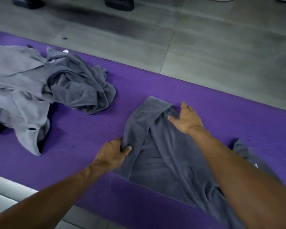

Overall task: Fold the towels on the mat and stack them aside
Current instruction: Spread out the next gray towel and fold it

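A dark grey towel (163, 156) lies partly folded on the purple mat (82, 129), its left side turned over onto the middle. My left hand (112, 151) pinches that turned-over edge near its lower left. My right hand (186, 119) presses flat on the towel's far right part, fingers spread. A crumpled dark grey towel (82, 86) sits to the left, touching a lighter grey towel (16, 90) spread loosely at the far left.
Grey tiled floor (205, 50) lies beyond the mat. Dark footwear (119, 3) of another person stands at the top edge. A pale grey object (5, 189) sits at the lower left, beside the mat's near edge.
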The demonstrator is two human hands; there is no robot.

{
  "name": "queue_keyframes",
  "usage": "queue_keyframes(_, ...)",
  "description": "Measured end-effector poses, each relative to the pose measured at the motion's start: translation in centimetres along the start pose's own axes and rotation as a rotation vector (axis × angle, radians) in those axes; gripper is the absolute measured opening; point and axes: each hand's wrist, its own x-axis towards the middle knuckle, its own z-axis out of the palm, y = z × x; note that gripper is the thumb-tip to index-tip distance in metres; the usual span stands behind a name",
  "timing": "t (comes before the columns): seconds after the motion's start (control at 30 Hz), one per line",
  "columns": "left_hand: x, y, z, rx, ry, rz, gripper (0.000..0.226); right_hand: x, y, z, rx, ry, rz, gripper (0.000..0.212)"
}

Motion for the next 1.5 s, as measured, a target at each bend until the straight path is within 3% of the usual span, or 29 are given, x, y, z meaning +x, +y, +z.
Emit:
queue_keyframes(0.07,-0.7,0.3,0.0,-0.077,0.09,0.06,0.035,0.8,-0.9,1.5,-0.045,0.017,-0.021,0.064)
queue_keyframes(0.17,-1.5,-0.1,-1.7,-0.164,0.218,0.056,0.033,1.4,-2.5,2.0,0.221,0.21,-0.125,0.028)
queue_keyframes(0.27,-1.7,-3.9,-3.0,-0.069,0.196,-0.027,0.028,0.2,-5.1,2.3,0.237,0.556,-0.485,0.021)
queue_keyframes(0.3,-2.1,-5.2,-3.1,0.018,0.12,-0.055,0.027,-0.3,-5.7,2.7,0.147,0.575,-0.658,0.021)
queue_keyframes(0.37,-3.3,-7.0,-2.7,0.221,0.001,-0.13,0.042,-1.1,-5.9,4.5,-0.151,0.36,-0.945,0.02)
queue_keyframes(0.4,-3.7,-7.2,-2.4,0.244,0.031,-0.171,0.047,-1.6,-5.5,5.2,-0.258,0.203,-0.977,0.019)
queue_keyframes(0.47,-3.8,-6.5,-2.7,0.166,0.217,-0.177,0.052,-1.9,-4.3,5.7,-0.238,0.074,-0.916,0.031)
queue_keyframes(0.53,-2.6,-4.9,-3.6,0.069,0.433,0.01,0.048,-2.1,-3.2,5.0,-0.085,0.129,-0.798,0.04)
queue_keyframes(0.6,-0.2,-3.0,-4.1,0.095,0.503,0.257,0.046,-1.6,-1.7,4.1,-0.104,0.198,-0.572,0.042)
queue_keyframes(0.67,2.7,-0.4,-4.0,0.207,0.455,0.38,0.048,-1.8,-0.2,3.6,-0.277,0.115,-0.398,0.05)
queue_keyframes(0.73,5.0,2.2,-3.4,0.334,0.314,0.389,0.051,-2.6,1.0,4.0,-0.344,0.056,-0.45,0.048)
queue_keyframes(0.83,6.9,3.9,-2.9,0.628,0.043,0.338,0.056,-3.7,1.4,4.2,-0.249,0.047,-0.547,0.021)
queue_keyframes(0.9,7.0,3.8,-3.0,0.668,0.003,0.322,0.05,-3.7,1.2,3.7,-0.108,-0.003,-0.517,0.017)
queue_keyframes(1.03,6.9,3.3,-4.0,0.621,0.121,0.389,0.036,-2.8,1.3,2.5,0.144,-0.017,-0.398,0.014)
queue_keyframes(1.13,7.5,3.4,-5.5,0.541,0.219,0.415,0.027,-1.6,1.2,1.3,0.179,-0.039,-0.29,0.009)
queue_keyframes(1.3,9.0,4.6,-6.9,0.638,0.322,0.536,0.028,0.1,0.4,0.0,0.193,-0.074,-0.183,0.015)
queue_keyframes(1.4,9.9,5.0,-7.6,0.457,0.47,0.604,0.015,1.2,0.5,-0.7,0.287,-0.165,-0.151,0.022)
queue_keyframes(1.5,11.3,6.1,-7.8,0.456,0.57,0.624,0.015,2.7,0.4,-1.1,0.321,0.025,-0.144,0.018)
